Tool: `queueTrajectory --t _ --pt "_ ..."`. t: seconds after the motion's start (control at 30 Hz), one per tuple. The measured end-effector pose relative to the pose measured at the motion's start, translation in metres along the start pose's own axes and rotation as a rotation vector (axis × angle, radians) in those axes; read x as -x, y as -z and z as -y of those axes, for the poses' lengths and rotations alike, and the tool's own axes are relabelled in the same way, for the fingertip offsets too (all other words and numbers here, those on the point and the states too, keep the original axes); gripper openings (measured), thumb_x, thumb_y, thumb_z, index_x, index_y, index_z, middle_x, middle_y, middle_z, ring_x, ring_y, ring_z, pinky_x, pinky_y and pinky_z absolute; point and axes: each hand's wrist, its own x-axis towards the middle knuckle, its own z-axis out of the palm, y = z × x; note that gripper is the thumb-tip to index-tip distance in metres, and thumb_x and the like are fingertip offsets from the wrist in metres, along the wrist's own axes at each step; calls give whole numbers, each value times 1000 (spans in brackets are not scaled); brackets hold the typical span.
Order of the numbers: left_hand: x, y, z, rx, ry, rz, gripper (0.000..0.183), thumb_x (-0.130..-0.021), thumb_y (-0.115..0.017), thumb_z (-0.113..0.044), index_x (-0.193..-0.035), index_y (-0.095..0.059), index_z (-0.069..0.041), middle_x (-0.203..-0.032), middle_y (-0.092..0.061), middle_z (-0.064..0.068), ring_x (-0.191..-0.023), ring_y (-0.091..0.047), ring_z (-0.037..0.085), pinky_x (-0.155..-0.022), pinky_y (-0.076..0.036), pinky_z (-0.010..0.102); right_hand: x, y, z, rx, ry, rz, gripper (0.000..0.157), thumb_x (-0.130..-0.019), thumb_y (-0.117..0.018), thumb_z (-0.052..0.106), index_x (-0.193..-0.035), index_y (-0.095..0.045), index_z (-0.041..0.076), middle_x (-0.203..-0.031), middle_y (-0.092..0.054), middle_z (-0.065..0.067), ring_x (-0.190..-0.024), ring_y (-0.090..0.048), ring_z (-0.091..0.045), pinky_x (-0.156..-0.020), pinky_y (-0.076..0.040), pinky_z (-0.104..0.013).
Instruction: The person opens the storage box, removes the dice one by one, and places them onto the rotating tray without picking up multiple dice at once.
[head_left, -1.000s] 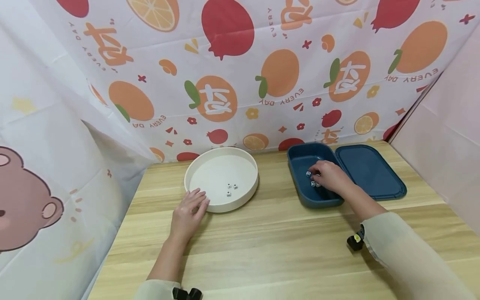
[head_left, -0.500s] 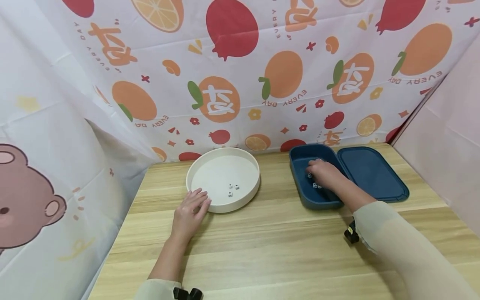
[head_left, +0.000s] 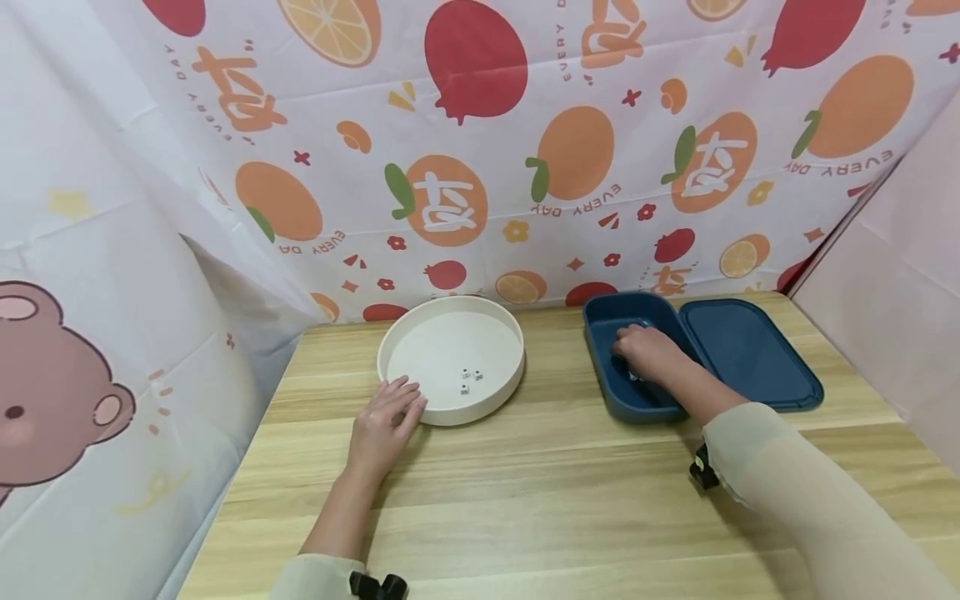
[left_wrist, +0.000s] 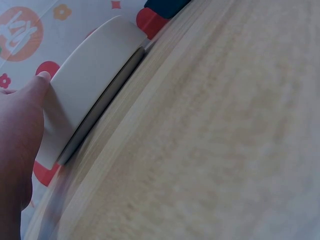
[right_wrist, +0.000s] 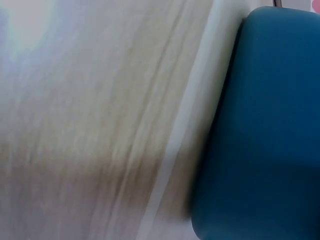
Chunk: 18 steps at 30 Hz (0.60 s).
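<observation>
My left hand [head_left: 378, 429] rests at the near left rim of a round cream tray [head_left: 390, 342], its fingers extended over the edge. The thumb [left_wrist: 37, 90] touches the tray's outer wall in the left wrist view. Three small white dice [head_left: 465, 389] with dark pips lie on the tray floor. My right hand [head_left: 648, 354] reaches down into a dark blue rectangular box [head_left: 600, 367], fingers bent downward. Beneath it a bit of a white die [head_left: 633, 377] shows. The right fingertips are hidden, so any die held there cannot be seen. The right wrist view shows only the box's outer wall [right_wrist: 270, 120].
A flat dark blue lid [head_left: 750, 354] lies right of the box, against its side. Both vessels stand near the back of the wooden table [head_left: 525, 500], close to a fruit-print cloth [head_left: 570, 150]. A white cloth [head_left: 135, 333] hangs at the left.
My right hand has sunk lower into the box, its fingers bent further, and covers dice that were visible there before. The left hand stays at the tray's rim. The head view has shifted slightly.
</observation>
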Motion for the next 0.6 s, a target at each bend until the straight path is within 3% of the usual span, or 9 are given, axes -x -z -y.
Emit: queueTrajectory --t 0.37,0.6 --pt "1 1 0 -4 13 14 15 -82 -78 -9 -94 -77 1 -101 -76 11 -109 -68 31 -104 -47 57 -1 7 3 -132 -57 -44 9 -83 -73 4 -91 -70 7 -86 -63 -6 -79 -59 -23 -70 -56 -40" --pt "1 2 0 -5 20 26 17 -83 -77 -10 -95 -77 1 -103 -76 11 -111 -67 31 -106 -46 55 -9 25 6 -237 -154 -125 29 -87 -71 11 -115 -70 4 -102 -66 -11 -87 -59 -24 -75 -58 -40"
